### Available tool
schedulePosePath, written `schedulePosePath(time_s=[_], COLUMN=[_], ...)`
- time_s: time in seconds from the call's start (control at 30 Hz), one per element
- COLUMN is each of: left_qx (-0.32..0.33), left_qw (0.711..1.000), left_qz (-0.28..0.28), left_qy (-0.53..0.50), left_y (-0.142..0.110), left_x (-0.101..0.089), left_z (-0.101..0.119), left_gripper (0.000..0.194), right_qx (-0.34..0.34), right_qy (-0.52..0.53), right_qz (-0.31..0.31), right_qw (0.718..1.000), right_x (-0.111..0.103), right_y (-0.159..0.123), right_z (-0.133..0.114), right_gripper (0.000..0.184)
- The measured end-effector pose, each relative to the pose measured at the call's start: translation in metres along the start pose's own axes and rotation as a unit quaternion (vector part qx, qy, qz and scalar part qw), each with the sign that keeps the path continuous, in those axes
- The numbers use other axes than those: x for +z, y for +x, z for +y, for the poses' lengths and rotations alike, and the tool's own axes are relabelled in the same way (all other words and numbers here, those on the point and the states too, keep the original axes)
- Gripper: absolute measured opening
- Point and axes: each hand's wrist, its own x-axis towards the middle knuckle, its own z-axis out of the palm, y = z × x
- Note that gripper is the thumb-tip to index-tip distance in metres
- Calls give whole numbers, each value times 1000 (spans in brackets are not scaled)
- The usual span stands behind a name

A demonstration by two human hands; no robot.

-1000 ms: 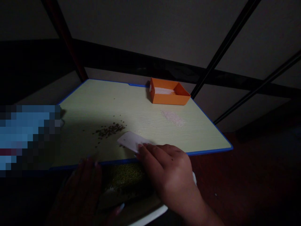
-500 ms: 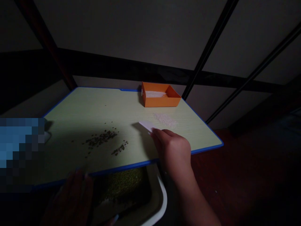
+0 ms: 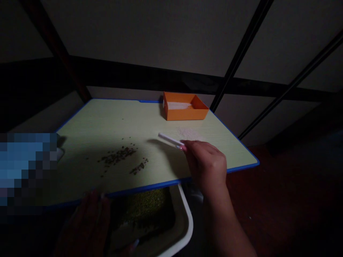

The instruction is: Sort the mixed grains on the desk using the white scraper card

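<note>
My right hand (image 3: 210, 162) pinches a thin, flat white card (image 3: 170, 139), held edge-on and tilted over the table. Beyond that hand lies a patch of pale, rice-like grains (image 3: 188, 133). To the left of the card are a larger scatter of dark bits (image 3: 118, 155) and a smaller strip of dark bits (image 3: 139, 166). My left hand (image 3: 87, 223), deep in shadow, has its fingers stretched out at the table's front edge and seems to hold nothing. Its thumb reaches over a white-rimmed tub (image 3: 189, 221) containing greenish grains (image 3: 150, 203).
An orange open box (image 3: 187, 115) with pale grains inside stands at the back of the blue-edged table (image 3: 112, 114). A blurred-out blue patch (image 3: 26, 157) covers the left side. Dark-framed panels (image 3: 150, 39) rise behind; reddish floor (image 3: 257, 203) shows at right.
My right hand has shifted slightly right and turned the white card, so its narrow edge now shows. My left hand stays by the table edge. The whole view has shifted a little.
</note>
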Motion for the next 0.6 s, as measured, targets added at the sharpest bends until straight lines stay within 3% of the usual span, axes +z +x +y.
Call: schedulePosePath(time_s=[0.1, 0.27, 0.47, 0.6], left_qx=[13, 11, -5, 0], left_qw=[1000, 999, 996, 997], left_qz=[6, -15, -49, -38], left_qy=[0, 45, 68, 64], left_y=[7, 4, 3, 5], left_x=[-8, -10, -10, -13], left_z=[3, 5, 6, 8], left_gripper=[94, 90, 90, 89], right_qx=[-55, -94, -87, -78], right_qy=[54, 119, 179, 189], right_qz=[-60, -99, -164, -168], right_qw=[995, 983, 966, 964], right_x=[4, 10, 0, -6], right_y=[0, -1, 2, 1], right_z=[-9, -17, -10, -1], right_gripper=[29, 27, 24, 23])
